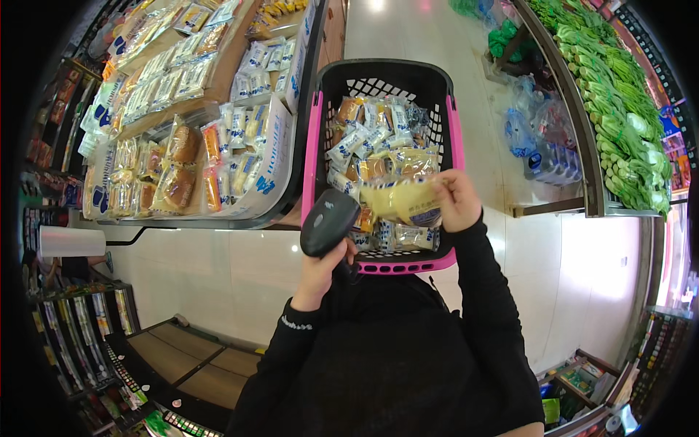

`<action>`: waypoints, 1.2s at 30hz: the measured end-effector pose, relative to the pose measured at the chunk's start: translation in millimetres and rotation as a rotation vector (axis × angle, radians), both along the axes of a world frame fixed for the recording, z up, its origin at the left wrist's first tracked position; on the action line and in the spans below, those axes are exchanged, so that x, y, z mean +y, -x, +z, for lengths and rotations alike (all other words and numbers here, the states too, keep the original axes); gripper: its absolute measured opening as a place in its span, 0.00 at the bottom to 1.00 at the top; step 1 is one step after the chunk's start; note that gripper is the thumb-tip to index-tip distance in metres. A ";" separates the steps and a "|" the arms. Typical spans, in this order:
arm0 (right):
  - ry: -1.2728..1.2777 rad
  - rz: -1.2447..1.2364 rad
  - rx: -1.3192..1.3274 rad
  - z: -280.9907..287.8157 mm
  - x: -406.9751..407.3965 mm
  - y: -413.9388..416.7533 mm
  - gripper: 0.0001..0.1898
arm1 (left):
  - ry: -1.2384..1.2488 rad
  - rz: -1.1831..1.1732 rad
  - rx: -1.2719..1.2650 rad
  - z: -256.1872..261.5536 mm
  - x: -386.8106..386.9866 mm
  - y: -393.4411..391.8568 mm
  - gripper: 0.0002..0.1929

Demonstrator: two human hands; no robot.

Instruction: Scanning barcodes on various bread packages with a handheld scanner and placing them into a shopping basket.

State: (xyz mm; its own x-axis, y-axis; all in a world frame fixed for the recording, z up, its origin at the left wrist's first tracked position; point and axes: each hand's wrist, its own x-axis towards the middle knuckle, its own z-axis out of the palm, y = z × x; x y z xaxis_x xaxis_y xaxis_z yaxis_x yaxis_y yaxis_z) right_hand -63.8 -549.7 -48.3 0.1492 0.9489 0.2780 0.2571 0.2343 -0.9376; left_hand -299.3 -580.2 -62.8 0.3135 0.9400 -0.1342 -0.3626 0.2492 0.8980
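Observation:
My left hand (322, 272) grips the handle of a black handheld barcode scanner (329, 223), its head tilted up and to the right. In my right hand (457, 201) is a yellowish plastic-wrapped bread packet (403, 203), pinched at its right end. The packet hangs over a black shopping basket (382, 68) with pink handles, close to the scanner's head. Inside the basket lie several wrapped breads and cakes (377, 134), piled loosely. The packet and the scanner hide part of the pile.
At the left a display stand holds wrapped breads (179, 185) in clear-walled bins (278, 158). A vegetable rack (595, 191) with leafy greens (611, 109) stands at the right, shrink-wrapped bottles (554, 164) on the floor beside it. A roll of plastic bags (72, 241) juts out left.

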 end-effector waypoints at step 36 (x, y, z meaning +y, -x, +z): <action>-0.156 0.054 0.309 15.1 -12.8 11.7 0.04 | -0.059 0.191 -0.059 40.5 -10.6 -17.3 0.12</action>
